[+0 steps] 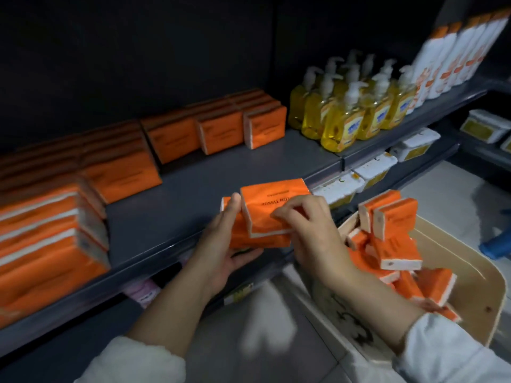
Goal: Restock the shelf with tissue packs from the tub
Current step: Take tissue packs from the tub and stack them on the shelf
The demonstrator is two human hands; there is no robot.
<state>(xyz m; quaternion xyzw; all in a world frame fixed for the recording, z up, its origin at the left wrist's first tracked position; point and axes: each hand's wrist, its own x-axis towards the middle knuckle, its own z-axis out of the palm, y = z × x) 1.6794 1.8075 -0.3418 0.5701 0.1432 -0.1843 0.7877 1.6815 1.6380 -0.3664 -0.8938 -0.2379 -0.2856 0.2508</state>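
The left hand [221,244] cups a lower tissue pack [257,240] from beneath, thumb up against its left side. The right hand [309,230] pinches an upper tissue pack [273,208], which lies tilted on top of the lower one. Both packs are over the front edge of the grey shelf [179,194]. More orange packs [171,136] stand in rows along the back and left of the shelf. At the right, the beige tub [492,294] holds a loose heap of packs [398,250]. Yellow soap bottles [343,120] and white bottles [453,56] stand further right on the shelf.
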